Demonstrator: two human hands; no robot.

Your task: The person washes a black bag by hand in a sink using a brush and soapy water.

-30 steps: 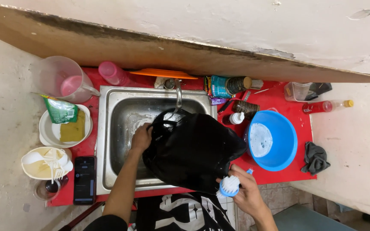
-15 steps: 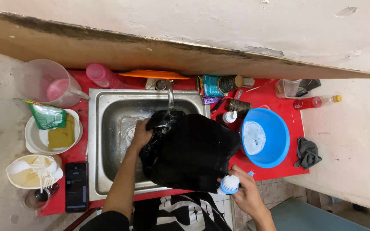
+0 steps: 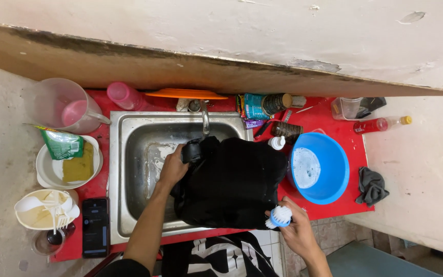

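**Scrubbing a black bag over the sink**

On the red bench (image 3: pixel 334 208), the left hand (image 3: pixel 173 166) has its fingers clamped on the black bag (image 3: pixel 232 182), which lies across the sink (image 3: pixel 134 154). The right hand (image 3: pixel 296 231) grips a brush (image 3: pixel 280 216) at the bag's edge, beside the blue bowl (image 3: pixel 329 174).

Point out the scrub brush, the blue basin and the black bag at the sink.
scrub brush (image 3: pixel 280 216), head view, on its blue-and-white bristle head, held in the right hand.
blue basin (image 3: pixel 334 169), head view, on its bare inner wall.
black bag (image 3: pixel 237 179), head view, on the middle of its fabric.
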